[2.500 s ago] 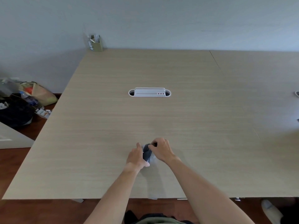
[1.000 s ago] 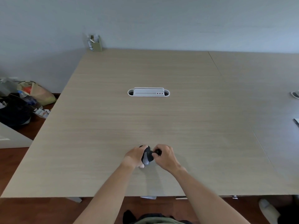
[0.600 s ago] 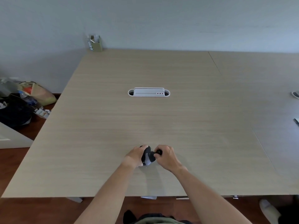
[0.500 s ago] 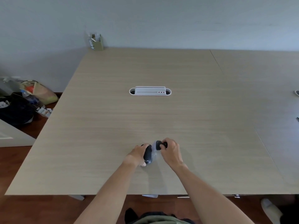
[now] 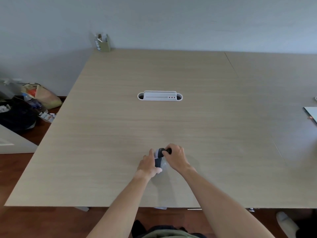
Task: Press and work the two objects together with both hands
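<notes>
A small clear bottle with a dark label stands on the wooden table near its front edge. My left hand grips the bottle's body from the left. My right hand pinches the black cap at the top of the bottle. Both hands hide much of the bottle.
A white cable-port insert sits in the table's middle. An olive holder with papers stands at the far left corner by the wall. Bags and a black backpack lie on the floor at left. A flat white sheet lies at the right edge.
The bottle now stands more upright between my hands. My right hand moved up and slightly away, keeping its pinch on the cap. My left hand stayed on the body.
</notes>
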`<state>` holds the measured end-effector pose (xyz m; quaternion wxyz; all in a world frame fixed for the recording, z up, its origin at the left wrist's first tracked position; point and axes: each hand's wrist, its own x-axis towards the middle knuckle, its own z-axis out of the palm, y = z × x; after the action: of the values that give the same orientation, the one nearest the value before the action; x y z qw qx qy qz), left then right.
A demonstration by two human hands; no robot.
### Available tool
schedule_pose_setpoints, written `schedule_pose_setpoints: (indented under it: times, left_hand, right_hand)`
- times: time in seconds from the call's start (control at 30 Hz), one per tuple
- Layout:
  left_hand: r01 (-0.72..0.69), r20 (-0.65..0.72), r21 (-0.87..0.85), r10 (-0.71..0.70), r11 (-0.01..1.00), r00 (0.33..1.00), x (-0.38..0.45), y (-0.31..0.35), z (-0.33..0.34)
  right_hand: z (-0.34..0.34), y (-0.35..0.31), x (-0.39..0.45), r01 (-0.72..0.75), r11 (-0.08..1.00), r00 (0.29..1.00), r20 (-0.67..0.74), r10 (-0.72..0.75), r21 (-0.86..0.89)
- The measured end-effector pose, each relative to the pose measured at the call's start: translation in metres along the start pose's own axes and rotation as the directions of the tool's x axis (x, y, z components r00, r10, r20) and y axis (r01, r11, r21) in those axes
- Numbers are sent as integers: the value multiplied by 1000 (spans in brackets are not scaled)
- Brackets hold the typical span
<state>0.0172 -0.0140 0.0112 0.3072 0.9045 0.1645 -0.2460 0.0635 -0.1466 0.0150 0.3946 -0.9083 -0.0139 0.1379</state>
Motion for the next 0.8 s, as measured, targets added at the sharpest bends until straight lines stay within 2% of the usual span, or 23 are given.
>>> schedule_pose_setpoints:
  times: [0.07, 0.1, 0.2, 0.27, 0.33, 0.4, 0.43, 0.53, 0.6, 0.67, 0.8]
  left_hand:
    - [-7, 6, 8, 7, 1000, 1000, 1, 1, -3]
    - [-8, 11, 10, 7, 1000, 1000, 1, 2, -4]
    - [-8, 5, 8, 8, 1000, 1000, 1, 3, -6]
    - [-3, 9, 3, 2, 1000, 1000, 1, 3, -6]
    - [5, 10, -6, -5, 1000, 1000, 0, 3, -4]
    - [19, 2, -27, -19, 999, 1000, -1, 3, -4]
    - [23, -7, -35, -23, 999, 1000, -2, 4, -4]
    - [31, -10, -35, -32, 999, 999, -5, 5, -5]
    - [53, -22, -71, -55, 996, 998, -6, 6, -4]
    - [81, -49, -133, -88, 988, 995, -7, 6, -4]
    - [69, -77, -195, -85, 978, 993, -7, 4, 1]
  right_hand:
    - [1, -3, 0, 4, 1000, 991, 133, -1, -25]
    - [2, -2, 0, 2, 999, 989, 150, 6, -54]
    - [1, 1, 0, -29, 990, 1000, 7, 30, -135]
    - [-2, -3, 0, -29, 995, 998, -56, 24, -96]
    - [-2, -5, 1, 7, 999, 999, 33, -6, -36]
    - [0, -5, -1, 11, 999, 989, 148, -3, -51]
    - [0, -3, -1, 2, 997, 990, 141, 10, -83]
    - [-2, 0, -3, -44, 982, 999, -37, 38, -181]
    - [-2, 0, -1, -23, 990, 998, -65, 14, -136]
    - [-2, -4, 1, 14, 999, 999, -35, -16, -53]
    - [0, -13, 4, -24, 1000, 995, 99, 22, 15]
